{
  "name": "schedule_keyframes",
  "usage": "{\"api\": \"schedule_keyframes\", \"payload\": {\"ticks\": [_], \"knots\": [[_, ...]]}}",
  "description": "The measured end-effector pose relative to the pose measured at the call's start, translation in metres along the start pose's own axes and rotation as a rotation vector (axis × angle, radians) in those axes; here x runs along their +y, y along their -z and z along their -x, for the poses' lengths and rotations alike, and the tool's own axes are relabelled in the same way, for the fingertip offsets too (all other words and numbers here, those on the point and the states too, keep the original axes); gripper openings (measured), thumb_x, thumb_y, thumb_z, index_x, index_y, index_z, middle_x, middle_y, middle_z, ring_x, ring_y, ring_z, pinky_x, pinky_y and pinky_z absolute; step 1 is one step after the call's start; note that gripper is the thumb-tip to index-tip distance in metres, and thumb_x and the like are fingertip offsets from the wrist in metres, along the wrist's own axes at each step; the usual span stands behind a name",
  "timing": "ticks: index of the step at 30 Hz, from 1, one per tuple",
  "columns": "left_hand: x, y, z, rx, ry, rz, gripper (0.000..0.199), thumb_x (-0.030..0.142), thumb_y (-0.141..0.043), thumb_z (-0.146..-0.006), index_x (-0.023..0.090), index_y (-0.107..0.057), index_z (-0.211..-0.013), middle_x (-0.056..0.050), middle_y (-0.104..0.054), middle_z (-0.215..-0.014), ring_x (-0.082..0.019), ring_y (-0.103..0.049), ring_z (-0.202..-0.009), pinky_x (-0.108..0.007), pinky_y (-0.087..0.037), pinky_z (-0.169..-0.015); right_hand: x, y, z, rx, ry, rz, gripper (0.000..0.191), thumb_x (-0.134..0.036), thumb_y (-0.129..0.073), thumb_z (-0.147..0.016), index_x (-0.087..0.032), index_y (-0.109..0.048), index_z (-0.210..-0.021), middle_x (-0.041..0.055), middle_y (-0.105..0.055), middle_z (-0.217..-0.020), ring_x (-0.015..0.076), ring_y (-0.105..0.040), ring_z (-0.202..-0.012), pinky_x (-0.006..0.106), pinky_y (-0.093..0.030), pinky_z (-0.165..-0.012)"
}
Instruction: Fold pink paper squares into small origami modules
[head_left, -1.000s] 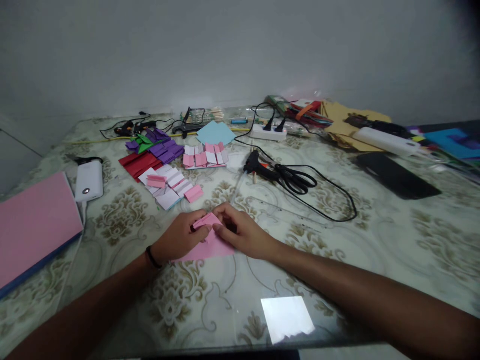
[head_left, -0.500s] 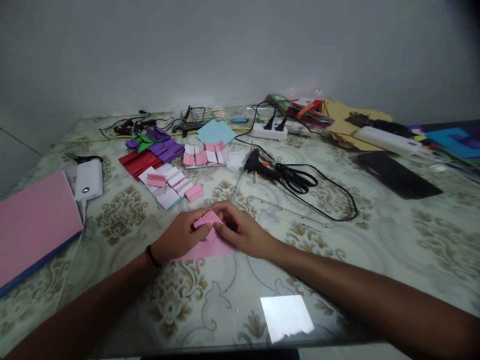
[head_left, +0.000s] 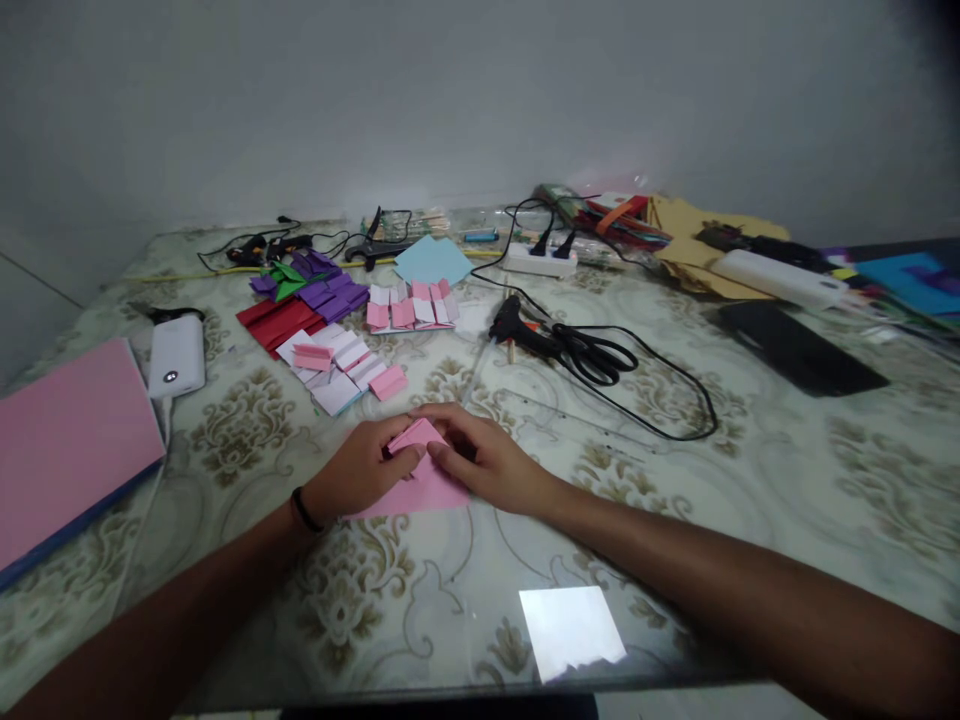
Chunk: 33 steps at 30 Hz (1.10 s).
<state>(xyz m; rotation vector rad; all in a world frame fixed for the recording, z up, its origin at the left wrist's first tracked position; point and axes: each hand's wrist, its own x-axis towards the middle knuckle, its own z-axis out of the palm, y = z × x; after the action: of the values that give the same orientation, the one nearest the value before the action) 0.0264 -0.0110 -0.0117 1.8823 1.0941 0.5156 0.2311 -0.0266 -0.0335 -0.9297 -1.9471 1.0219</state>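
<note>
A pink paper (head_left: pixel 435 492) lies in front of me, its top part folded over into a narrow flap. My left hand (head_left: pixel 367 465) pinches the left side of the fold, with the thumb on top and the fingers behind. From the right, my right hand (head_left: pixel 484 455) grips the same paper, its thumb pressing close to the other thumb. Whether the folded part and the flat part below are one sheet, I cannot tell. Just beyond the hands rest folded pink-and-white paper pieces (head_left: pixel 349 360). A black glue gun (head_left: pixel 521 330) lies past my right hand.
On the left are a pink paper stack (head_left: pixel 75 440) and a white power bank (head_left: pixel 177 355). Farther back sit red folded papers (head_left: pixel 277 325), purple ones (head_left: pixel 330 297), light blue sheets (head_left: pixel 431 260) and a power strip (head_left: pixel 540 260). A black phone-like slab (head_left: pixel 802 345) lies at right.
Both hands stay almost still on the pink paper. The right hand's fingers have shifted slightly left over the top of the fold.
</note>
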Motion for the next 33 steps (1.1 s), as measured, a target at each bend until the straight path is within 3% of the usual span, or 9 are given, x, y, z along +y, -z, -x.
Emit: {"api": "schedule_keyframes", "payload": {"ticks": [7, 14, 16, 19, 21, 26, 33], "knots": [[0.0007, 0.0003, 0.0002, 0.0, 0.008, -0.01, 0.024, 0.026, -0.054, -0.09, 0.015, -0.07, -0.103, -0.004, -0.073, -0.082, -0.018, -0.068, -0.069, -0.025, -0.051, -0.06, 0.0001, 0.0, -0.0004, -0.015, -0.011, -0.001, 0.04, -0.018, -0.053, -0.095, -0.023, -0.053, -0.134, 0.0002, -0.065, -0.09, 0.0126, -0.053, -0.07, 0.025, -0.042, -0.065], [-0.0004, -0.0004, -0.0002, 0.007, -0.013, 0.033, 0.015, 0.026, -0.056, -0.088, 0.015, -0.067, -0.089, -0.001, -0.068, -0.072, -0.016, -0.064, -0.064, -0.022, -0.048, -0.057, 0.0003, -0.0018, 0.001, 0.01, -0.028, -0.074, 0.04, -0.02, -0.053, -0.096, -0.024, -0.047, -0.135, -0.0014, -0.058, -0.087, 0.0111, -0.051, -0.067, 0.023, -0.04, -0.061], [0.0001, -0.0003, 0.0001, 0.011, -0.013, 0.035, 0.014, 0.026, -0.056, -0.089, 0.016, -0.064, -0.084, 0.0, -0.065, -0.07, -0.015, -0.063, -0.064, -0.022, -0.048, -0.057, 0.0007, -0.0022, 0.0012, 0.038, -0.037, -0.086, 0.032, -0.021, -0.054, -0.096, -0.023, -0.048, -0.127, -0.0023, -0.055, -0.085, 0.0103, -0.049, -0.065, 0.022, -0.039, -0.059], [0.0014, 0.0001, 0.0007, 0.003, -0.005, 0.028, 0.013, 0.026, -0.055, -0.089, 0.016, -0.06, -0.08, 0.001, -0.062, -0.068, -0.014, -0.061, -0.064, -0.021, -0.047, -0.058, -0.0001, -0.001, 0.0001, 0.032, -0.013, -0.036, 0.006, -0.021, -0.053, -0.096, -0.02, -0.054, -0.101, -0.0027, -0.053, -0.078, 0.0108, -0.047, -0.065, 0.023, -0.037, -0.061], [0.0019, 0.0002, 0.001, -0.006, 0.0, 0.029, 0.012, 0.024, -0.054, -0.089, 0.017, -0.058, -0.08, 0.002, -0.06, -0.068, -0.014, -0.06, -0.064, -0.021, -0.048, -0.059, -0.0012, 0.0004, -0.0011, 0.012, 0.023, -0.002, 0.004, -0.017, -0.053, -0.094, -0.02, -0.055, -0.092, -0.0017, -0.055, -0.078, 0.0118, -0.048, -0.068, 0.024, -0.037, -0.063], [0.0019, -0.0002, 0.0009, -0.017, 0.015, 0.053, 0.013, 0.024, -0.052, -0.091, 0.018, -0.056, -0.08, 0.003, -0.057, -0.068, -0.014, -0.061, -0.065, -0.021, -0.048, -0.06, -0.0026, 0.0015, -0.0021, -0.006, 0.032, 0.014, 0.01, -0.014, -0.054, -0.09, -0.02, -0.059, -0.096, -0.0017, -0.057, -0.08, 0.0119, -0.048, -0.069, 0.024, -0.037, -0.064], [0.0039, 0.0005, 0.0003, -0.026, 0.029, 0.107, 0.011, 0.022, -0.051, -0.09, 0.018, -0.053, -0.08, 0.004, -0.055, -0.07, -0.013, -0.063, -0.065, -0.021, -0.047, -0.06, -0.0036, 0.0008, -0.0018, -0.01, -0.015, -0.001, 0.01, -0.028, -0.055, -0.097, -0.02, -0.059, -0.099, -0.0027, -0.054, -0.077, 0.0112, -0.045, -0.065, 0.024, -0.035, -0.06]]}}
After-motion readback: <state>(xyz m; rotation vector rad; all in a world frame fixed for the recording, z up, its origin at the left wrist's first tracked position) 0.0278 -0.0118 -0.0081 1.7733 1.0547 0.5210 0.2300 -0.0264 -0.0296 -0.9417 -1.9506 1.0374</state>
